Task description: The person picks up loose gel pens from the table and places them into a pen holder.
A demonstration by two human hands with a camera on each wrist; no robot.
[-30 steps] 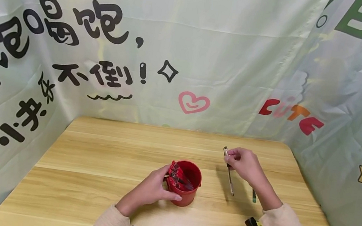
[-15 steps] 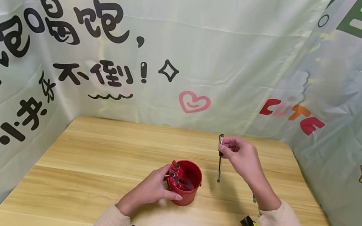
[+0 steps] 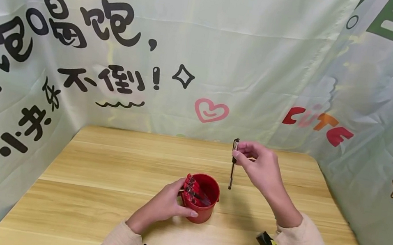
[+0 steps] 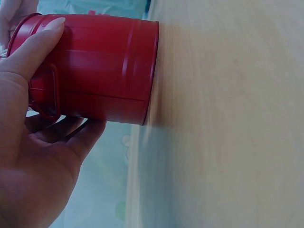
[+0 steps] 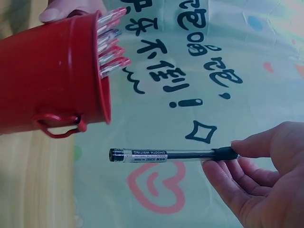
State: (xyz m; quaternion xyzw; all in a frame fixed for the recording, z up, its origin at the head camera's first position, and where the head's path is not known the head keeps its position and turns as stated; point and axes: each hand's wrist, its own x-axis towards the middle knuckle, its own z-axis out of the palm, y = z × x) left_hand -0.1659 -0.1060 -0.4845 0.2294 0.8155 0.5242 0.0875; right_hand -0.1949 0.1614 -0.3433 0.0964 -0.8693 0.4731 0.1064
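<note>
A red bucket (image 3: 201,214) with small side handles stands upright on the wooden table, several red and dark pens (image 3: 193,190) leaning inside against its left rim. My left hand (image 3: 167,203) grips it from the left, the thumb across its front, as the left wrist view also shows. To the right of the bucket and higher up, my right hand (image 3: 259,164) pinches a clear-barrelled pen with a black cap (image 5: 166,155) by its capped end. The pen hangs upright, its lower end above the table and right of the bucket's rim.
The wooden table (image 3: 101,168) reaches back to a pale green printed cloth (image 3: 256,64) that hangs behind it and at both sides. A small black block (image 3: 264,240) with a yellow strip shows beside the right sleeve.
My right hand has moved left and farther up with the pen, which has swung from slanted to upright. A green pen on the table is now hidden behind the right forearm. The left hand stays put.
</note>
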